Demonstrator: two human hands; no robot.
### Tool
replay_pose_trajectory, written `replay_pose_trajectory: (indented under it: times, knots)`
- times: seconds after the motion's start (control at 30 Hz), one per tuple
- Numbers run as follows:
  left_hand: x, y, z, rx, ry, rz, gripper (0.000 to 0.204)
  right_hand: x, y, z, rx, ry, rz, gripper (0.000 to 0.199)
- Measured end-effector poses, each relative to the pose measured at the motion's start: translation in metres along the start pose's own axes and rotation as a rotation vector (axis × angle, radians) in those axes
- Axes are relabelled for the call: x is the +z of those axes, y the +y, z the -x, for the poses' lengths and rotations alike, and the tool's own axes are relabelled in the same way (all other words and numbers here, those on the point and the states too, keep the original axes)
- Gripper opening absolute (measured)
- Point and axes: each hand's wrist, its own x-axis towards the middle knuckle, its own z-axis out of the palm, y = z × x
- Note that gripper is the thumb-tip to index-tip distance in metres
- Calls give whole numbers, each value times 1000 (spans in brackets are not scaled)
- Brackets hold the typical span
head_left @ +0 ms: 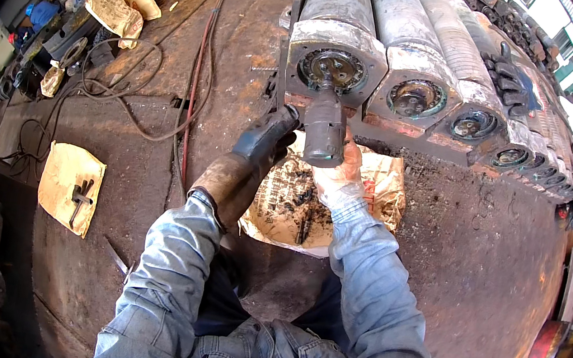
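My left hand (pixel 262 143), in a dark, grease-slick glove, curls beside the steel cylinder (pixel 325 130) at its nine o'clock, fingertips touching its upper side; I cannot tell whether it truly grips. My right hand (pixel 342 172), in a pale, soiled glove, cups the cylinder from below at five o'clock, fingers wrapped behind it. The cylinder is a smooth, dark, round sleeve hanging off the shaft in the end plate (pixel 334 66) of the nearest roller, at twelve o'clock from my hands. That square plate is rusty and chipped; more grey, scaly rollers (pixel 423 23) line up toward two o'clock. Under my hands lies a crumpled, oil-stained paper sack (pixel 290 208) on the rough, rust-brown steel floor (pixel 480 248). At eight o'clock another sack (pixel 63 171) carries dark metal tools (pixel 81 197).
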Motion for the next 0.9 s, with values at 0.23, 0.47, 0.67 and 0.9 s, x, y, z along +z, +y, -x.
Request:
replay_pose_trajectory:
  times: [0.23, 0.47, 0.67, 0.9]
  knots:
    - [-7, 2, 5, 15, 14, 5, 61, -15, 12, -9, -245, 103, 750, 28]
    - [-3, 6, 9, -1, 7, 15, 62, -27, 1, -13, -253, 131, 923, 42]
    - [16, 12, 15, -1, -20, -10, 66, -6, -32, 18, 71, -35, 8, 29]
    - [44, 13, 16, 26, -191, 167, 63, -13, -42, 63, 215, -79, 6, 56]
